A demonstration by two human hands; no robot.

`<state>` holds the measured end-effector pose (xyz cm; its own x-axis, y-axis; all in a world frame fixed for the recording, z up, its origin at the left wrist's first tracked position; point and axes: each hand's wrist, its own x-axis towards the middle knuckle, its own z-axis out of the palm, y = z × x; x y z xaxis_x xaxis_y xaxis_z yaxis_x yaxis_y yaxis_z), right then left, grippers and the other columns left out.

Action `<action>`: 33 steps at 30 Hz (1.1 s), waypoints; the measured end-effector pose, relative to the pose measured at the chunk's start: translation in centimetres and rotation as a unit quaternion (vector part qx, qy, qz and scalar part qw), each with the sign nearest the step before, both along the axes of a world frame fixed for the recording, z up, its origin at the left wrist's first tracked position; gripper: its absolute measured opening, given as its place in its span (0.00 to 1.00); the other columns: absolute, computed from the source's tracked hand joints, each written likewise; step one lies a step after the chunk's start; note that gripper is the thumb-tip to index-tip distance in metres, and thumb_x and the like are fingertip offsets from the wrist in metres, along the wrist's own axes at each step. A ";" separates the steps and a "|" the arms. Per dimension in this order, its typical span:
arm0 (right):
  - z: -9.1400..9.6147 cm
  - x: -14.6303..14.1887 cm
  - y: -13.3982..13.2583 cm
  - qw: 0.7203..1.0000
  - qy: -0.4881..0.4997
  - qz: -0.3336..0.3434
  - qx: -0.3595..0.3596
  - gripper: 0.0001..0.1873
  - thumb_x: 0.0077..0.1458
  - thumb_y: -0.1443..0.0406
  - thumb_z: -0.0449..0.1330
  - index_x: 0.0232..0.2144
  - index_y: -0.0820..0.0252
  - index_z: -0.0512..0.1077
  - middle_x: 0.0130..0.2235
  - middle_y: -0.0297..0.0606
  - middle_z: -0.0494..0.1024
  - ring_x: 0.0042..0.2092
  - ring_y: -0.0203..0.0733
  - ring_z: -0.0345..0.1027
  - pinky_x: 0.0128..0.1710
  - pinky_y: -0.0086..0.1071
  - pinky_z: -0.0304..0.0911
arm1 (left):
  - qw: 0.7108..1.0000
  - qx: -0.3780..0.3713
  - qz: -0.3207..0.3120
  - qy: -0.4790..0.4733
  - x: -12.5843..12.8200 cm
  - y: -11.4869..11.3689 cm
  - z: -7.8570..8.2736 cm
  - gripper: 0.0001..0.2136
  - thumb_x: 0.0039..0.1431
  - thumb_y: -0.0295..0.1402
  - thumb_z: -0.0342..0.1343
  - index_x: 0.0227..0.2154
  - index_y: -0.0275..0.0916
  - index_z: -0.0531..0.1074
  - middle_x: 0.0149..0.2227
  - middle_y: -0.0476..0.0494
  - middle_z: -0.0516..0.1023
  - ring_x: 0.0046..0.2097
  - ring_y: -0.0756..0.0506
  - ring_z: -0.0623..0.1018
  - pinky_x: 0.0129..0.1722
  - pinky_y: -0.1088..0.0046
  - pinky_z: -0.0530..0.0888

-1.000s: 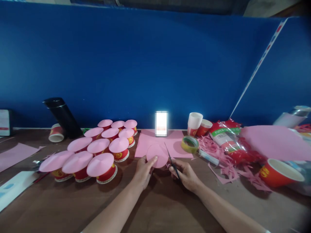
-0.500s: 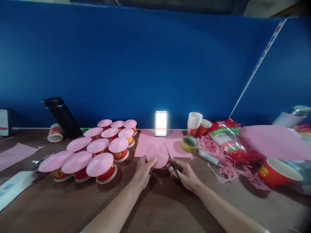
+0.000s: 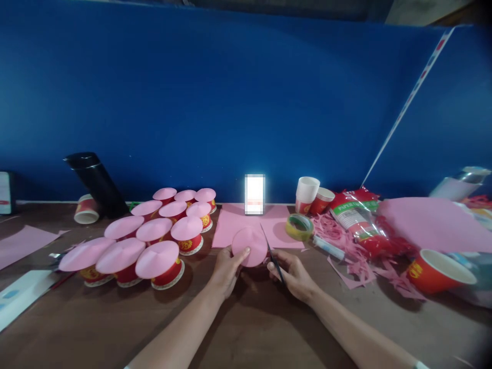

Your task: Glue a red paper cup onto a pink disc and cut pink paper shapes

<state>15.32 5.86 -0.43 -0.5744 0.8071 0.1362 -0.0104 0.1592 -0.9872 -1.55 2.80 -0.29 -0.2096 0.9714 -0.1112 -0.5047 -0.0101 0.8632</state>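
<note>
My left hand (image 3: pixel 229 267) pinches a round pink paper disc (image 3: pixel 249 246) by its lower left edge, thumb on top. In my right hand (image 3: pixel 292 274) is a pair of dark scissors (image 3: pixel 274 260), its handles within my fingers. The blades point up and away, lying close along the disc's right edge; I cannot tell whether they touch it. Beyond the disc, pink paper sheets (image 3: pixel 226 225) lie flat on the table. To the left stand several upturned red paper cups (image 3: pixel 168 275), each topped by a shallow pink paper cone (image 3: pixel 157 260).
A roll of tape (image 3: pixel 299 227), a white glue tube (image 3: pixel 328 248) and pink paper scraps (image 3: pixel 355 271) lie to the right. Stacked cups (image 3: pixel 307 190) and a red plastic bag (image 3: pixel 355 218) stand behind them. A black flask (image 3: pixel 96 182) leans against the blue wall at left.
Both hands hold nearly the same pose, with the disc and scissors almost unmoved. The whole view has shifted very slightly.
</note>
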 end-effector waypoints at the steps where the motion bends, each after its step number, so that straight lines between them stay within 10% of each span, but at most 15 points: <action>1: 0.0 0.0 0.0 1.000 0.001 0.002 0.002 0.15 0.50 0.57 0.58 0.34 0.63 0.68 0.24 0.31 0.64 0.25 0.31 0.56 0.24 0.24 0.55 | 1.000 0.000 -0.001 0.001 0.0 0.0 0.0 0.19 0.41 0.35 0.63 0.36 0.28 0.73 0.32 0.35 0.78 0.33 0.43 0.77 0.37 0.69 0.72; 33: -0.6 0.1 0.4 1.000 -0.007 0.010 0.015 0.11 0.53 0.60 0.57 0.34 0.64 0.68 0.24 0.30 0.62 0.24 0.29 0.54 0.23 0.24 0.52 | 1.000 -0.018 0.016 -0.008 -0.1 0.0 0.4 0.19 0.41 0.35 0.63 0.36 0.28 0.72 0.32 0.35 0.78 0.33 0.44 0.77 0.36 0.69 0.72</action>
<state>15.45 6.25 -1.08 -0.5924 0.7912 0.1520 0.0008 0.1892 -0.9819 -1.63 2.84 0.08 -0.2379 0.9596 -0.1499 -0.5180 0.0052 0.8554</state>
